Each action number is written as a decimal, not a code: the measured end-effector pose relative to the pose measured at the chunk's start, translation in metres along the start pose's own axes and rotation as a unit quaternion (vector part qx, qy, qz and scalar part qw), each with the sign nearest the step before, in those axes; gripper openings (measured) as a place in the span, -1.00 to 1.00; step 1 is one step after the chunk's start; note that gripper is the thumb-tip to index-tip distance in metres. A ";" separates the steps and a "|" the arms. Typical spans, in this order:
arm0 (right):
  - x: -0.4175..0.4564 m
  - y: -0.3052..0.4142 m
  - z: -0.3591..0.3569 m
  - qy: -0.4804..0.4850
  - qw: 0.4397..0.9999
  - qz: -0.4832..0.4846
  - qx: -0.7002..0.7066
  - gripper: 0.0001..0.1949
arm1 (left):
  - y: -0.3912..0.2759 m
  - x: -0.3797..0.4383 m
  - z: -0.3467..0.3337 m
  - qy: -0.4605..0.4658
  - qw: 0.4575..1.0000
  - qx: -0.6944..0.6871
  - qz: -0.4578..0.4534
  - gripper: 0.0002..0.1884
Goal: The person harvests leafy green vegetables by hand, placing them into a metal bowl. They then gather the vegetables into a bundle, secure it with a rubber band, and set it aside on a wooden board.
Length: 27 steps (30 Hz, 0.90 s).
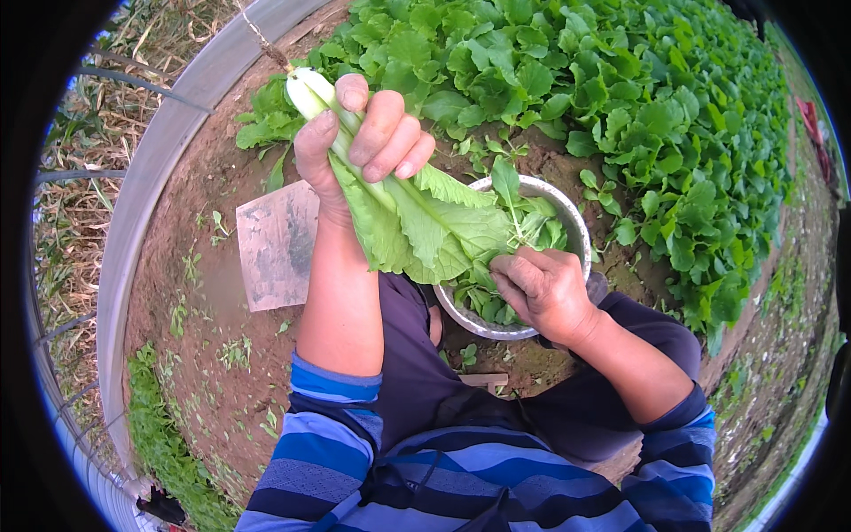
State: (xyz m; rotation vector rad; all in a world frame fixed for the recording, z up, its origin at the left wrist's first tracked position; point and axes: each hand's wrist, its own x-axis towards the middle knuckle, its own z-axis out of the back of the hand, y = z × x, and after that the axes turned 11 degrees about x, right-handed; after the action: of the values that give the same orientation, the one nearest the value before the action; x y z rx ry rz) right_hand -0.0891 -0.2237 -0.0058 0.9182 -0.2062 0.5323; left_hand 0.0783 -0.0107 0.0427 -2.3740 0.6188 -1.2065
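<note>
My left hand [372, 136] is wrapped around the pale stalks of a pulled leafy green plant [425, 219]. Its white base and thin, soil-covered root [269, 50] point to the upper left; its broad leaves hang down to the right. Beneath the leaf tips, a round metal basin [580, 229] stands on the soil, holding small green seedlings [538, 223]. Over the basin's near right side is my right hand [548, 292], fingers curled beside the leaf edges. Whether anything is pinched in those fingers is hidden.
A dense bed of leafy greens [598, 86] fills the upper right. Left of the basin lies a worn flat board [279, 246] on bare soil [199, 279]. A curved pale border [126, 266] and thin hoops [146, 83] run along the left. Small wooden piece [485, 380] lies between my legs.
</note>
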 end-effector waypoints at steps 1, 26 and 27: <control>-0.002 0.000 -0.001 0.026 1.000 -0.005 -0.010 -0.82 | -0.002 -0.001 0.000 -0.005 1.000 0.002 -0.004 -0.76; -0.064 -0.062 0.021 0.306 0.891 -0.282 -0.179 -0.47 | 0.003 -0.006 -0.025 -0.280 0.835 0.448 0.153 -0.79; -0.064 -0.078 0.031 0.351 0.864 -0.316 -0.176 -0.55 | 0.011 -0.005 -0.030 -0.279 0.798 0.503 0.178 -0.81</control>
State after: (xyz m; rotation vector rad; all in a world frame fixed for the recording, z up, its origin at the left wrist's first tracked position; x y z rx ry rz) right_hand -0.1009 -0.3091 -0.0667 0.3458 0.6338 0.1710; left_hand 0.0490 -0.0213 0.0497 -1.4506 0.1200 -0.4029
